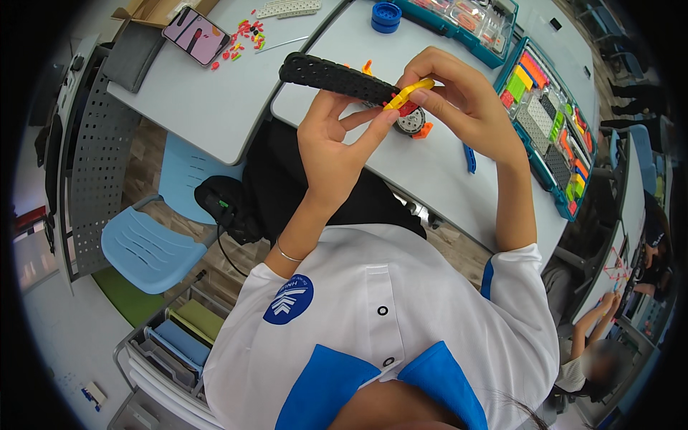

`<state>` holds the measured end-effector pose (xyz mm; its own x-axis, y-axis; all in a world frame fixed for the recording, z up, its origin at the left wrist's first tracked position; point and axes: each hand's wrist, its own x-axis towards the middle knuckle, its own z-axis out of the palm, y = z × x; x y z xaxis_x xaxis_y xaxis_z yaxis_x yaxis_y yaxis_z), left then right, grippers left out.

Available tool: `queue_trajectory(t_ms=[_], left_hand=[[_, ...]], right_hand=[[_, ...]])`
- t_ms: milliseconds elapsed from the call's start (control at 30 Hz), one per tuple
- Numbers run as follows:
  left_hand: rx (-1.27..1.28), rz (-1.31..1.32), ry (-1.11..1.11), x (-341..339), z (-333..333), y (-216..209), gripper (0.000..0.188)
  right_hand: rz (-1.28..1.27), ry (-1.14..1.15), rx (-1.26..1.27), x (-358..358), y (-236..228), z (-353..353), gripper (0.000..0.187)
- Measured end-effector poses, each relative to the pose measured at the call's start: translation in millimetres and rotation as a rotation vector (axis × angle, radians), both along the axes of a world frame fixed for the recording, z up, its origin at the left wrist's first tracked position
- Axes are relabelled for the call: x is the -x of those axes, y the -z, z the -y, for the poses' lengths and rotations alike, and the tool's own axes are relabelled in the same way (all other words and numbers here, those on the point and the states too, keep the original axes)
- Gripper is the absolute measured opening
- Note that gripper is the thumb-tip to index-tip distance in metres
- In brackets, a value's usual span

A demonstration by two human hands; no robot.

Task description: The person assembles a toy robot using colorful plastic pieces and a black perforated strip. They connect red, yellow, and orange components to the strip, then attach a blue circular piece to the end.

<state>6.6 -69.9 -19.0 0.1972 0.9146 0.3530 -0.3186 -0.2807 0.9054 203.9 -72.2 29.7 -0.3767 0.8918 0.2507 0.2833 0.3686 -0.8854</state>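
White polo shirt with a blue collar, my own, sits nearest the camera, filling 6 o'clock. My fingers cover the joint of the building-kit assembly at 12 o'clock, so I can't make out how its red part meets the grey wheel below. The fisheye rim cuts off the farther tables.

My left hand, at 12 o'clock, closes around the assembly, fingers under the black perforated beam, thumb stretched toward the joint. At 1 o'clock my right hand pinches the yellow piece firmly between thumb and curled fingers, its lower end by my left thumb. Both elbows are bent.

Beneath is a pale grey table, with a blue strip at 2 o'clock, near my right forearm, and blue wheels at 12. An open teal parts case lies at 2 o'clock; a phone and scattered pegs at 11. Light-blue chairs stand at 9, another person at 4.
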Motion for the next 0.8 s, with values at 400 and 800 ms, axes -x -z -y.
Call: queue_trajectory(t_ms=[400,800], left_hand=[[-0.202,-0.175,-0.128,-4,4,2,0.038],[-0.2,-0.13,-0.144,-8,11,-1,0.039]], right_hand=[[0.11,0.008,-0.115,2,-8,7,0.014],[0.033,-0.06,-0.148,-4,0,4,0.01]])
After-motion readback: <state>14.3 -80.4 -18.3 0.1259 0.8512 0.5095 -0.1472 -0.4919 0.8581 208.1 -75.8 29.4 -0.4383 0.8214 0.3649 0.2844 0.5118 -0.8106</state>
